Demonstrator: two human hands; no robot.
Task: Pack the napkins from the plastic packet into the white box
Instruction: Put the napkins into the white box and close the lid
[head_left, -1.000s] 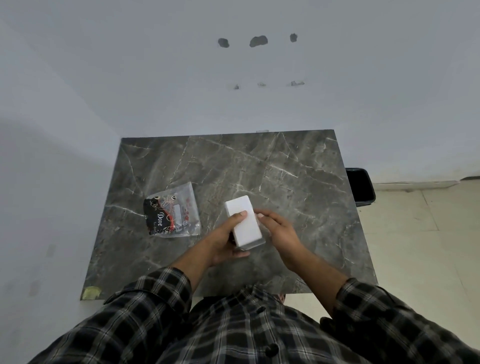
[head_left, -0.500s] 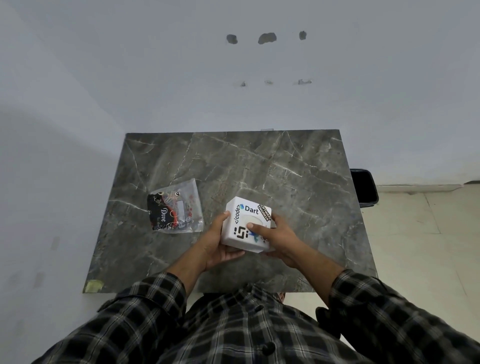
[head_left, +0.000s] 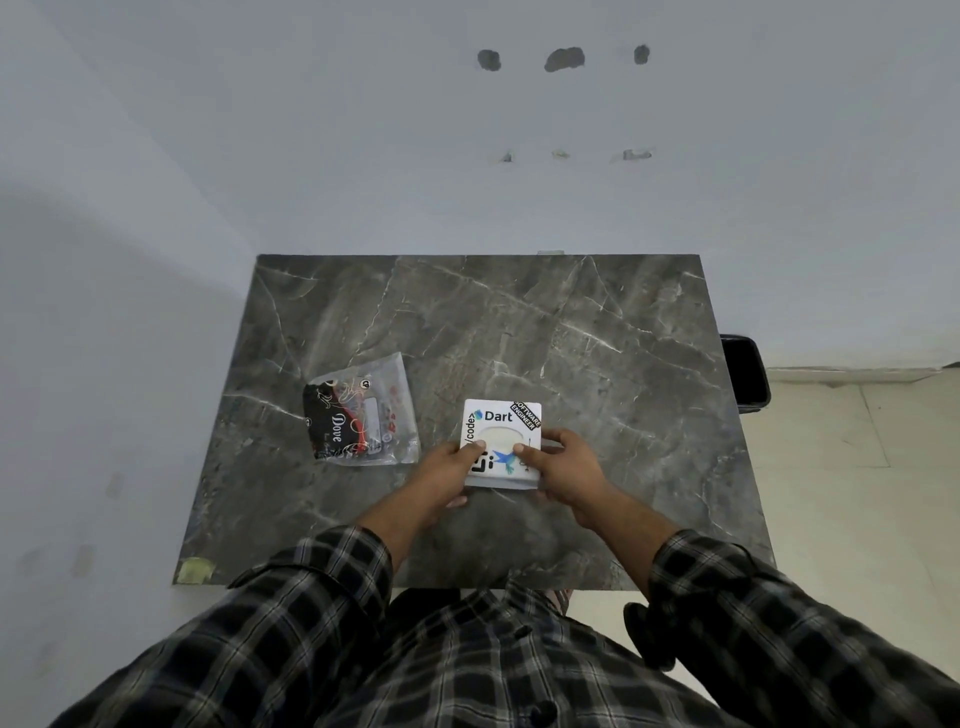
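Both the left hand (head_left: 451, 470) and right hand (head_left: 563, 462) grip the closed white box (head_left: 501, 434); the plastic packet (head_left: 361, 413) lies unopened, so packing seems unstarted.

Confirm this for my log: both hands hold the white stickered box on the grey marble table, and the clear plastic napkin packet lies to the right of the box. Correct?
Not quite. In the head view the clear plastic napkin packet lies to the left of the white stickered box, not the right. The rest stands: left hand and right hand hold the box on the grey marble table.
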